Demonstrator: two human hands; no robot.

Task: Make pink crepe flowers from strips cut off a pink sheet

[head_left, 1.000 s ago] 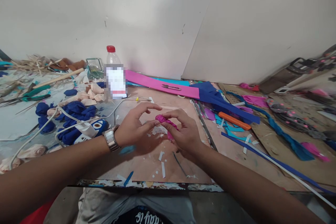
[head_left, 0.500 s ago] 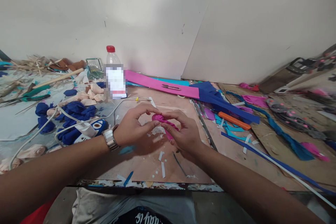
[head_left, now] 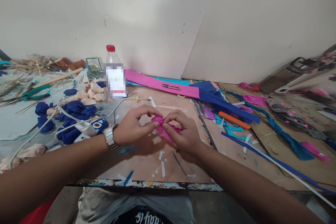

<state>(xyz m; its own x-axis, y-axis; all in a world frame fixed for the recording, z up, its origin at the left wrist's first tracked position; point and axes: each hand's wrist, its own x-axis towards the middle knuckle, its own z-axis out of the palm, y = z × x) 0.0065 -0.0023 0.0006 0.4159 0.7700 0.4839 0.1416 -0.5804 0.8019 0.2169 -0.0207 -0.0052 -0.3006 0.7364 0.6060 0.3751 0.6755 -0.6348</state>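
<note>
A small pink crepe paper rose [head_left: 158,120] is held over the middle of the work board, its coil facing up. My left hand [head_left: 138,124], with a metal watch at the wrist, pinches the rose between thumb and fingers. From the rose a loose pink strip [head_left: 168,133] runs to the right, and my right hand [head_left: 182,131] grips it close to the coil with thumb and forefinger. Part of the strip is hidden behind the right fingers. Below the hands, white paper scraps [head_left: 163,169] lie on the board [head_left: 147,161].
Blue and cream paper flowers [head_left: 78,108], a white cable [head_left: 115,110] and pliers [head_left: 36,92] lie to the left. A phone [head_left: 115,82] leans on a red-capped bottle [head_left: 111,54]. Thread snips [head_left: 171,87] rest on a pink strip behind. An orange cutter [head_left: 234,120] lies right.
My right fingers have shifted slightly and curled in along the strip. More of the strip now shows below the rose. My left hand has barely moved.
</note>
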